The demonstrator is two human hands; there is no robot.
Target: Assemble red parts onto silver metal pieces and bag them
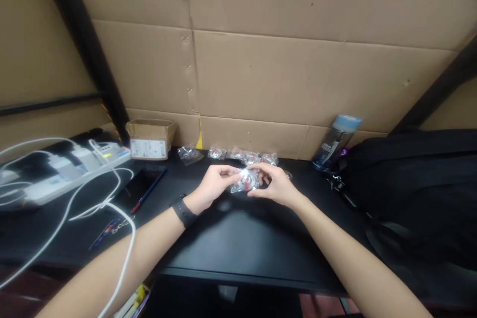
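Observation:
Between my two hands, above the black table [238, 238], is a small clear plastic packet [246, 181] with a round silvery disc and red marking inside. My left hand [218, 184] pinches its left side between thumb and fingers. On the other side, my right hand [274, 184] grips the packet's edge, its fingers curled around it. Behind them, along the cardboard wall, lie several similar packets [217, 152]. A crumpled clear wrapper [190, 154] sits left of that row. A small ring-shaped thing [288, 174], partly hidden, lies just beyond my right hand.
An open cardboard box [149, 139] stands at the back left. Nearer are a power strip [48, 186] with white cables and a dark phone-like slab [143, 186]. A water bottle [335, 141] and a black backpack [417, 194] take up the right side.

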